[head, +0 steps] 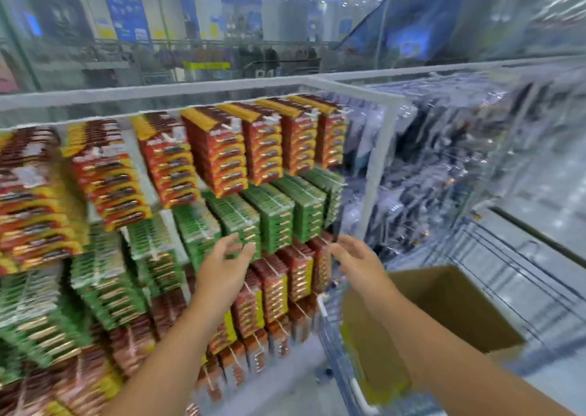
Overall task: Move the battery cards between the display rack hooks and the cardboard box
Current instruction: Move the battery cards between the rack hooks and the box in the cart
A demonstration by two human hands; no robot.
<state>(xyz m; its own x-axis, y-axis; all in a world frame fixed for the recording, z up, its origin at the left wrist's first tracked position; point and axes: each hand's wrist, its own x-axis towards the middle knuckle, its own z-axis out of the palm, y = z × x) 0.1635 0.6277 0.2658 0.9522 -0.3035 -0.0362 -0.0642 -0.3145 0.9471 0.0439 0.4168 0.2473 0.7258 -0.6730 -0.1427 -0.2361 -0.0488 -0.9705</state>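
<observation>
Head view: both hands' grips, left hand [225, 265] and right hand [356, 258], loose, empty, near battery cards [276, 276].

The battery cards [218, 155] looked like printed card under clear plastic blisters, and the red and yellow fronts gave off a soft gloss under the shop lights. The green cards [279, 216] below them had the same shiny printed face, with coppery metallic glints on the cells. The hooks [233, 127] seemed to be white plastic or coated wire; the blur left that unclear. The rack frame [377, 162] was smooth, white and matt, like painted metal. The cardboard box [450, 308] was plain brown board, dull and unprinted inside. The cart [336, 346] under it showed thin, bright metal wire.
</observation>
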